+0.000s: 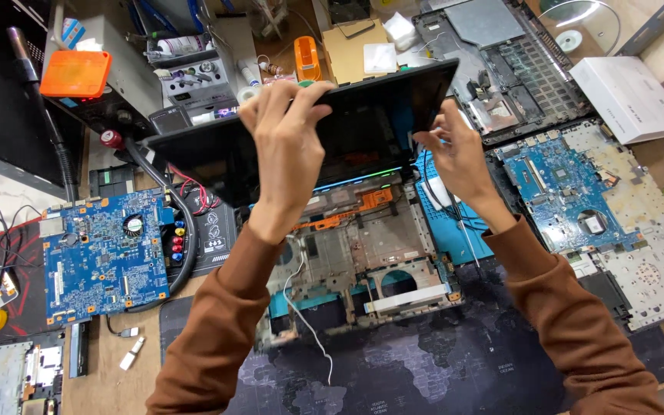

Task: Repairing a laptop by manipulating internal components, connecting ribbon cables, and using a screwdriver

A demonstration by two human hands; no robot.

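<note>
The left hand (pixel 290 146) is closed over the upper edge of the laptop screen panel (pixel 347 131), fingers curled across the top and thumb behind, gripping it. The right hand (pixel 455 154) pinches the same panel at its right end, fingertips (pixel 424 138) pressed on the dark face near the corner. The panel is held tilted above the bench (pixel 101 369), spanning both hands and running past the left hand toward a black hose (pixel 182 230). Directly beneath the hands lies the stripped laptop base (pixel 363 253), open side up, with an orange part near its rear edge and a white wire (pixel 305 323) trailing from it toward the person. The base rests on a dark mat with a map print (pixel 424 369). To the left of the left hand, a blue circuit board (pixel 105 253) lies flat on the bench. To the right of the right hand, a second blue circuit board (pixel 562 184) sits on a pale keyboard frame (pixel 639 261). Beyond the right hand rest another opened laptop shell (pixel 509 69) and a white box (pixel 628 96). Beyond the left hand sit an orange lidded case (pixel 76 73) and an orange tool (pixel 307 58). Both sleeves are brown.
</note>
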